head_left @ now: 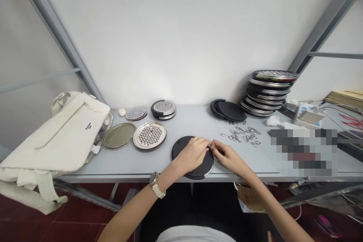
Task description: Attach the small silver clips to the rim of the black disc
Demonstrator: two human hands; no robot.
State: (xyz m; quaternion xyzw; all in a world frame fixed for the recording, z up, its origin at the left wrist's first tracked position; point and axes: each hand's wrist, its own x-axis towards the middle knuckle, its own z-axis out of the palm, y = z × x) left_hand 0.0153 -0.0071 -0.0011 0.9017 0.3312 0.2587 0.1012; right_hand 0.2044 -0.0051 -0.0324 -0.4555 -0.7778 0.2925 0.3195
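A round black disc (pixel 179 148) with a silvery edge showing at its lower right lies flat near the table's front edge. My left hand (pixel 193 152), with a watch on its wrist, rests over the disc, fingers bent and closed at its right rim. At that same rim my right hand (pixel 226 155) is pinched, thumb against index finger; whatever it holds is too small and covered to make out. Several small silvery metal loops or clips (pixel 239 132) are scattered to the right. Behind them sit black round pieces (pixel 232 111), one leaning on another.
Left of the disc lie a perforated metal grater disc (pixel 149 136) and a plain metal lid (pixel 119 135). Smaller grater discs (pixel 163 107) are stacked behind. A tall stack of round graters (pixel 269 92) stands back right. A cream bag (pixel 62 132) covers the left end.
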